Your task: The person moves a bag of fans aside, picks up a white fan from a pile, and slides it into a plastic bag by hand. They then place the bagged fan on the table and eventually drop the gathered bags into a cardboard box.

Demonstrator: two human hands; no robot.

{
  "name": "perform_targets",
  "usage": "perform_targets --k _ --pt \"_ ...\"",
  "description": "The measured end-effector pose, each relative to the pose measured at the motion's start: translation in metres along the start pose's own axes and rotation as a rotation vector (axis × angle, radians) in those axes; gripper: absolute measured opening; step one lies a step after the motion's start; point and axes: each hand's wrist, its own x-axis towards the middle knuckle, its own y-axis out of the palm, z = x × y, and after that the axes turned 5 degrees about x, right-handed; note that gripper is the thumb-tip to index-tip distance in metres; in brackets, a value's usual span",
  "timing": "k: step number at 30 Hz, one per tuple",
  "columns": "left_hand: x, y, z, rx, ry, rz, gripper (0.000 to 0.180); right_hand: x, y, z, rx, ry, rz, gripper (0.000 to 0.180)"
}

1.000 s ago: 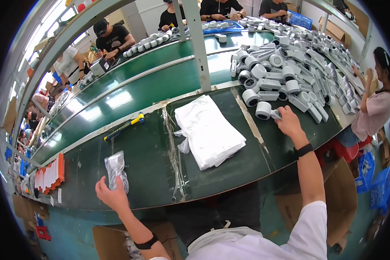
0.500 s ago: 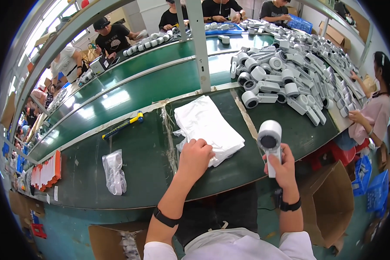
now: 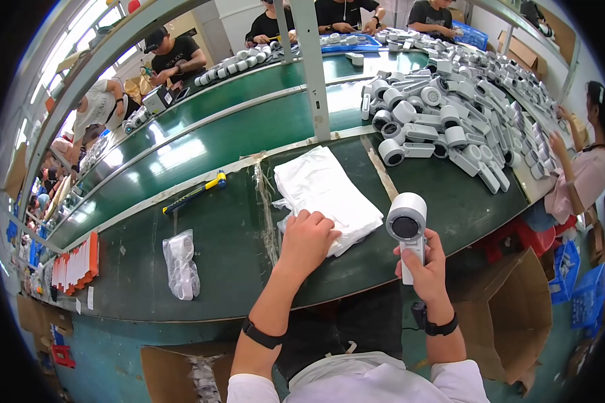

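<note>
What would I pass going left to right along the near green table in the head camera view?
Orange and white parts stack → bagged white item → yellow-handled tool → left hand on the stack of white bags → white handheld device in the right hand → pile of white devices.

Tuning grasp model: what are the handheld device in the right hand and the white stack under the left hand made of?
White handheld device: looks like hard moulded plastic, matte, with a dark round face; smooth rigid shell. White stack: thin soft bags or sheets, probably plastic film or foam wrap; edges crumple and droop. Left hand rests on it; right hand grips the device's handle.
</note>
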Motion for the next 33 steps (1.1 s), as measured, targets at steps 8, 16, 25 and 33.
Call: perform_targets --k 8,16,25,33 --pt "0.002 0.001 0.000 -0.064 -0.046 -0.026 0.010 -0.005 0.008 -0.003 0.017 0.044 -0.008 0.043" --pt "-0.003 -0.005 -0.037 -0.687 -0.341 -0.085 0.014 -0.002 0.031 -0.020 0.055 0.095 -0.119 0.028" --pt "-0.016 -0.008 -0.065 -0.899 -0.453 0.019 0.018 0.018 0.064 -0.023 0.108 -0.027 -0.332 0.031" --pt "-0.017 -0.001 -0.055 -1.720 -0.785 -0.165 0.018 0.014 0.054 -0.022 0.100 -0.038 -0.377 0.032"
